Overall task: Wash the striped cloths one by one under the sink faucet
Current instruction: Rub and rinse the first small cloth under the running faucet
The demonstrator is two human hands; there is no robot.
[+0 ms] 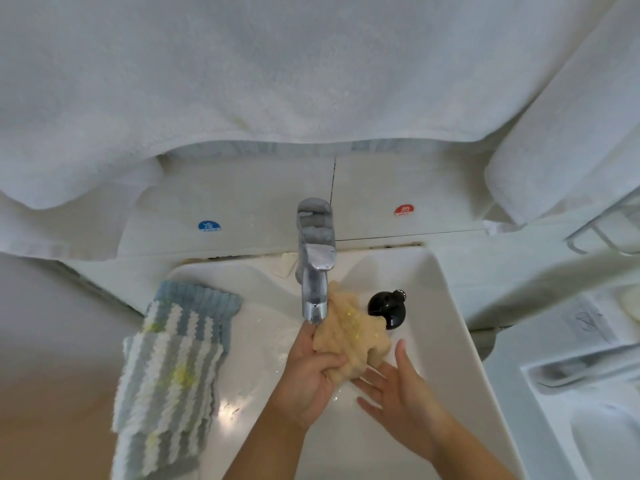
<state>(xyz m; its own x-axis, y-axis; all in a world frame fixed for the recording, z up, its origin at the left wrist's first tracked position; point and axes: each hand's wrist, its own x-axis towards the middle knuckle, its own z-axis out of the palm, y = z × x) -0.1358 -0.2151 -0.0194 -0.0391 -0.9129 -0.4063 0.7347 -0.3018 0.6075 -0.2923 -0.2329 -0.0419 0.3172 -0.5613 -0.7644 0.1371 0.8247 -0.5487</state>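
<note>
Rinsing under way: left hand (308, 379) grips bunched beige cloth (349, 337) just below faucet (315, 271); right hand (398, 389) flat, fingers (372, 375) spread beneath. Striped cloths (169, 368) wait on sink (446, 323) rim, left. Best to unbunch it under the spout so water reaches every fold.

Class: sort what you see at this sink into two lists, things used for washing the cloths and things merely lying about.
In use: beige cloth, left hand, right hand, faucet, sink, striped cloths waiting on the rim.

Lying about: black plug, white towels, wire rack, cold sticker, hot sticker.
</note>
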